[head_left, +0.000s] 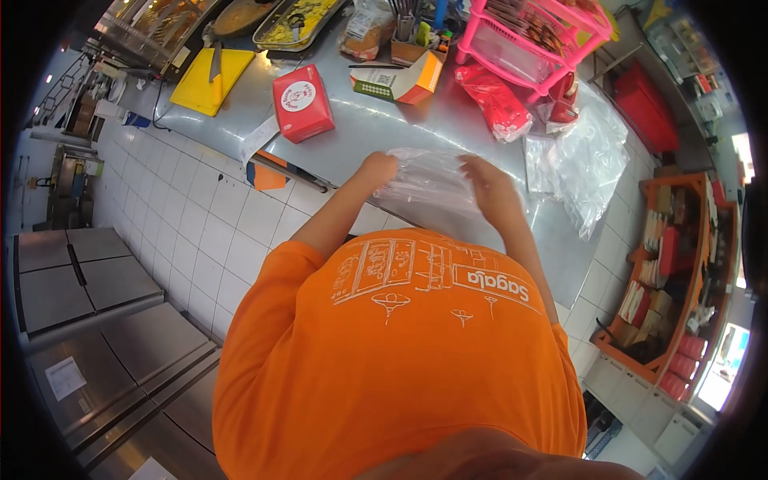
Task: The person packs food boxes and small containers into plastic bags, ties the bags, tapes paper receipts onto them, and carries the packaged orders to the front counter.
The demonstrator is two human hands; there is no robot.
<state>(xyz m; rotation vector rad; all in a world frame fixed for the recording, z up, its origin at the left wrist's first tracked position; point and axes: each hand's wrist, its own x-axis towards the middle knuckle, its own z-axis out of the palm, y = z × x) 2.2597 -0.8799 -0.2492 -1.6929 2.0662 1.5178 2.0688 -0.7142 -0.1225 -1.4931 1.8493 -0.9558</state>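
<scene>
A clear plastic bag (pixel 432 182) is stretched between my two hands above the near edge of the steel table. My left hand (pixel 379 170) is closed in a fist around the bag's left side. On the opposite side, my right hand (pixel 490 186) has its fingers curled at the bag's edge, slightly blurred. Beyond the bag lies a closed red box (pixel 302 102) with a round white label. An open green, white and orange carton (pixel 402 80) sits farther back.
On the steel table (pixel 352 120) are a yellow cutting board (pixel 200 90) with a knife (pixel 216 68), a food tray (pixel 298 22), a pink rack (pixel 512 56), a red packet (pixel 494 104) and a pile of clear plastic bags (pixel 588 148). An orange shelf (pixel 652 276) stands to the right.
</scene>
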